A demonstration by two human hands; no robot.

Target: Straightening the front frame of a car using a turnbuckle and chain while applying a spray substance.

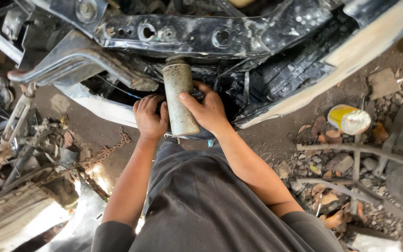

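Observation:
A dirty, dull-grey metal cylinder (180,95) stands upright under the black front frame of a vehicle (197,35). My right hand (207,111) wraps around its right side, thumb across the front. My left hand (149,116) is curled against its left side, fingers bent and touching the cylinder. Both hands sit close together just below the frame's dark opening. The cylinder's top end reaches up to the underside of the black crossmember. What lies behind the cylinder is hidden by dark shadow.
A bent chrome pipe (78,60) crosses at upper left. A rusty chain (101,154) lies on the dirt at left. A yellow-and-white can (349,119) rests on rubble at right, among stones, dry leaves and metal bars (350,149). A pale bumper strip (350,56) runs diagonally.

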